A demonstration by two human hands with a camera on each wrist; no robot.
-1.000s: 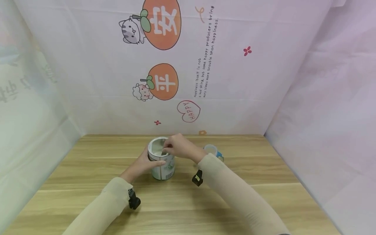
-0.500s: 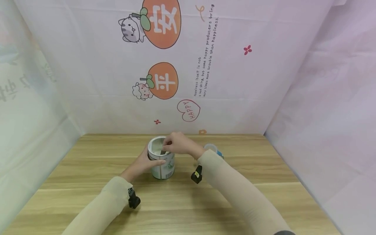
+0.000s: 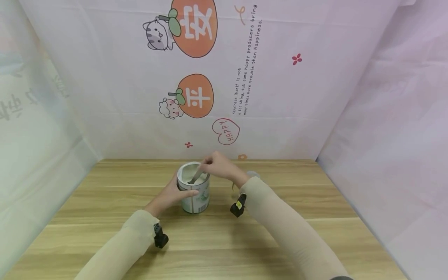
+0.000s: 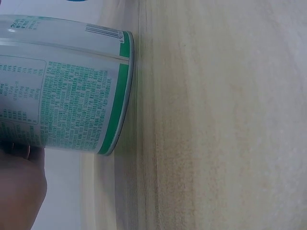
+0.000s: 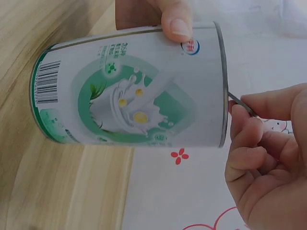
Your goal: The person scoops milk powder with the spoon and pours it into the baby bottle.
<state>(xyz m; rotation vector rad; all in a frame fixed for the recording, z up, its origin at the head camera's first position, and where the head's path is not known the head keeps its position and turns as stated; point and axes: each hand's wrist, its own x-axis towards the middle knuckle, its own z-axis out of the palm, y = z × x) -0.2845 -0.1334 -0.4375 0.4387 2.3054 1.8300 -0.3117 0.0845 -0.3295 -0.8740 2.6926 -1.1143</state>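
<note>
A white-and-green milk powder can [image 3: 200, 200] stands upright on the table, its top open and pale powder inside. My left hand [image 3: 171, 194] grips it from the left, thumb across the front; in the right wrist view that thumb [image 5: 178, 26] presses near the rim. Over the opening, my right hand [image 3: 220, 165] pinches the handle of a metal spoon [image 3: 196, 177], which slants down into the can. In the right wrist view the right hand [image 5: 268, 153] holds the thin handle beside the rim, and the spoon's lower end is hidden inside the can.
Behind my right wrist, a clear cup [image 3: 253, 174] is mostly hidden by the sleeve. The wooden table [image 3: 210, 249] meets a printed white cloth [image 3: 273, 132] at its back edge, and cloth also hangs at both sides.
My right hand has risen slightly from the can's opening, and more of the spoon shows. The sleeve covers more of the cup. My left hand keeps its grip on the can.
</note>
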